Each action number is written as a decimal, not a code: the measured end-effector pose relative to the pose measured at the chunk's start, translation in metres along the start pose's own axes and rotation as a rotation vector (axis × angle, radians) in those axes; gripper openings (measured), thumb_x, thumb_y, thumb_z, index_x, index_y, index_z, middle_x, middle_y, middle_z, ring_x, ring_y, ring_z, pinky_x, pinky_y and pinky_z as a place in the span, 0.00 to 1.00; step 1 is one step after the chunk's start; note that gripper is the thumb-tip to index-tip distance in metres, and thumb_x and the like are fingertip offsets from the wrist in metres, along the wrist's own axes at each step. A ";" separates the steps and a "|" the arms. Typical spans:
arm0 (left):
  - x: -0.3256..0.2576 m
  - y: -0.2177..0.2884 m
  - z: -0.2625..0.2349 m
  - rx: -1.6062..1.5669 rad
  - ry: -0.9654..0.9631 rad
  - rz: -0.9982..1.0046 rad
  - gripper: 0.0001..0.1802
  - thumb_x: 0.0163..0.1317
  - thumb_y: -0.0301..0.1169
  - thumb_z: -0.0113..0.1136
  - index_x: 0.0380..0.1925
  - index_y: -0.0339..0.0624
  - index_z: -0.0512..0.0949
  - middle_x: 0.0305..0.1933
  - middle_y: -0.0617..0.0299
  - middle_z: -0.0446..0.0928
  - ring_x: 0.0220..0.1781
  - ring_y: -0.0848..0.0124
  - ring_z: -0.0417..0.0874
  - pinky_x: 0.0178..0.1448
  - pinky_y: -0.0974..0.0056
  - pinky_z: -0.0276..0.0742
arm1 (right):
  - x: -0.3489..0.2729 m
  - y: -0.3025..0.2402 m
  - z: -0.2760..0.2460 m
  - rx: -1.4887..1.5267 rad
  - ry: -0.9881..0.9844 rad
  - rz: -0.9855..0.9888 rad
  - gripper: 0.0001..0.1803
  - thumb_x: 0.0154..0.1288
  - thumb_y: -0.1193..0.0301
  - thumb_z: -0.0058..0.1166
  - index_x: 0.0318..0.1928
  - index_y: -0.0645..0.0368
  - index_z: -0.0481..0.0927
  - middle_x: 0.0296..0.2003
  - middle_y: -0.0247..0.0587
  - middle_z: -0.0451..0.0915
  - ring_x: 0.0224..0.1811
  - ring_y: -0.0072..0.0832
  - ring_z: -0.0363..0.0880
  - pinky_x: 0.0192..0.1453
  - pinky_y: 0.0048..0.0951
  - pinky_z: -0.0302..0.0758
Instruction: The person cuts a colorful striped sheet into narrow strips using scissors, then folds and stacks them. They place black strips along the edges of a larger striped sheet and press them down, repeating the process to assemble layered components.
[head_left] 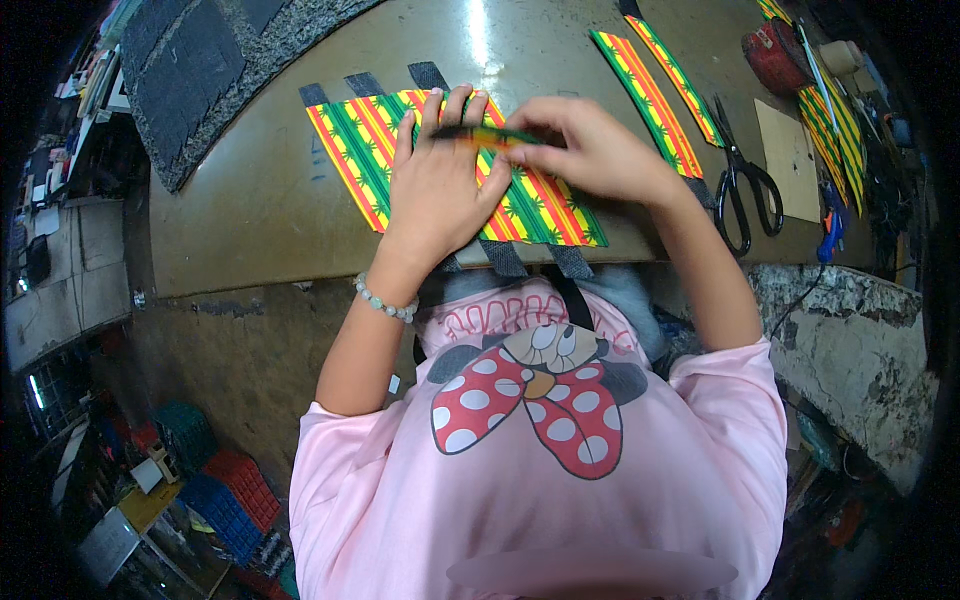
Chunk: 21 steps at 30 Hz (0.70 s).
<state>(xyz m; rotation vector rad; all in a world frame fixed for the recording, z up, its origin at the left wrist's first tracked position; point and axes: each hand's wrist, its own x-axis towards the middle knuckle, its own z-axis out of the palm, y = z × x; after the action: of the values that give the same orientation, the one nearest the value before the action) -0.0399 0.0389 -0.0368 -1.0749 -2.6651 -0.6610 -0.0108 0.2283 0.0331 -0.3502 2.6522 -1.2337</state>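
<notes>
Closest to you is your pink shirt, its front printed with a red, white-spotted bow. A beaded bracelet circles your left wrist. Dark tabs stick out past the near edge of the striped panel, which lies flat at the near side of the table, patterned in green, yellow and red. Your left hand rests palm down on the panel, its fingers extended and gripping nothing. Your right hand is over the panel's right part, thumb and fingertips together on a small striped strip; the strip is blurred and passes across your left fingers.

To the right lie black-handled scissors and, beyond them, a beige card, with a blue-handled tool just beside it. Farther up the table you have two more patterned strips side by side, a red roll at upper right, and a dark slab at upper left.
</notes>
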 end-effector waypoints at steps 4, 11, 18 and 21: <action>0.000 0.000 0.001 0.004 0.013 -0.011 0.34 0.65 0.47 0.48 0.66 0.38 0.65 0.69 0.51 0.64 0.73 0.52 0.61 0.75 0.45 0.51 | -0.041 -0.010 -0.013 0.543 -0.339 -0.487 0.14 0.59 0.70 0.62 0.42 0.65 0.80 0.41 0.43 0.82 0.46 0.36 0.79 0.56 0.35 0.73; 0.001 0.020 -0.008 -0.013 0.059 0.037 0.30 0.64 0.39 0.54 0.62 0.32 0.68 0.67 0.39 0.65 0.71 0.46 0.63 0.73 0.42 0.54 | -0.060 0.009 0.003 -0.013 0.048 0.057 0.15 0.60 0.68 0.65 0.40 0.67 0.81 0.30 0.40 0.78 0.34 0.28 0.75 0.39 0.27 0.70; -0.022 0.055 -0.010 -0.099 -0.211 0.061 0.31 0.66 0.44 0.51 0.59 0.29 0.69 0.68 0.39 0.64 0.76 0.48 0.56 0.77 0.45 0.47 | -0.074 0.006 0.011 0.125 0.136 0.195 0.12 0.60 0.70 0.64 0.38 0.67 0.81 0.27 0.42 0.79 0.30 0.26 0.75 0.34 0.27 0.71; -0.024 0.056 -0.008 -0.085 -0.202 0.046 0.33 0.66 0.44 0.51 0.64 0.32 0.65 0.73 0.42 0.59 0.77 0.50 0.54 0.78 0.46 0.45 | -0.099 0.008 0.014 0.181 0.091 -0.011 0.08 0.59 0.75 0.60 0.39 0.65 0.81 0.34 0.47 0.81 0.38 0.39 0.82 0.43 0.34 0.76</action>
<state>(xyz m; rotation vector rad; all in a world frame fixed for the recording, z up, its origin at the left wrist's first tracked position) 0.0167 0.0562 -0.0195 -1.2861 -2.7923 -0.6964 0.0863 0.2528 0.0255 -0.2866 2.5875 -1.5140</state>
